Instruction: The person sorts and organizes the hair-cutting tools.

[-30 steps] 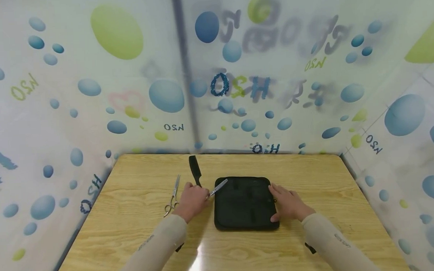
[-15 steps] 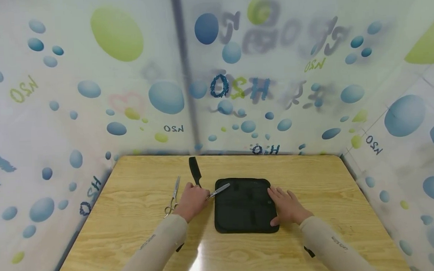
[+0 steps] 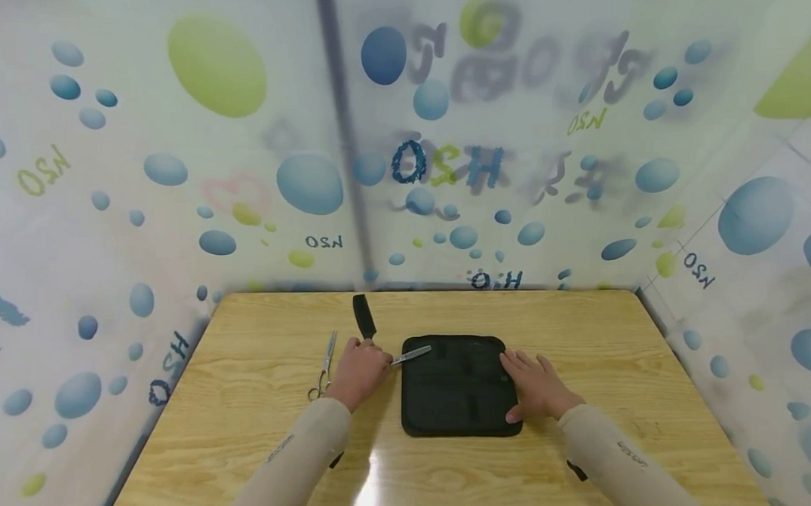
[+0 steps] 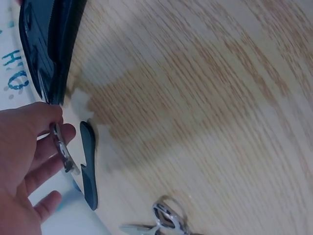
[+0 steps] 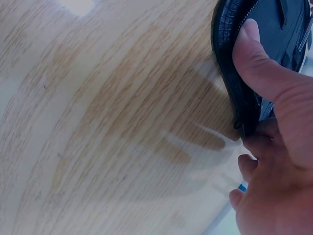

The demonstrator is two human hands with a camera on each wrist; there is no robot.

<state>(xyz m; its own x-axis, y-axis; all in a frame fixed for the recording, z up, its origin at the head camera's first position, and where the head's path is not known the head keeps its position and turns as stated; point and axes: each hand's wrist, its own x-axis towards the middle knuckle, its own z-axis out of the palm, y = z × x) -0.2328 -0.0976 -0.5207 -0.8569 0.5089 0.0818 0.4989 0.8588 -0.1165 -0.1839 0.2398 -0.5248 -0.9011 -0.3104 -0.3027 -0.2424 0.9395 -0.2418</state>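
My left hand (image 3: 362,372) pinches a pair of scissors (image 3: 412,354), its blade reaching over the left part of a black zip case (image 3: 459,401). In the left wrist view the scissors' finger rings (image 4: 62,152) hang below the thumb and fingers. The case lies flat, with zipper teeth along its rim and strap-like bands inside. At its right edge, my right hand (image 3: 539,383) holds on; the right wrist view has the thumb (image 5: 252,49) on top by the zipper and the other fingers bent around the corner.
Beyond my left hand lies a black comb (image 3: 364,315) on the wooden table (image 3: 250,441). A second pair of scissors (image 3: 327,366) rests left of that hand, its handles partly hidden. Patterned walls (image 3: 404,230) enclose the table's back and sides.
The scissors' blade has swung slightly lower and flatter over the case. My right fingers have shifted a little on the case's right edge. The head view has tilted up slightly.
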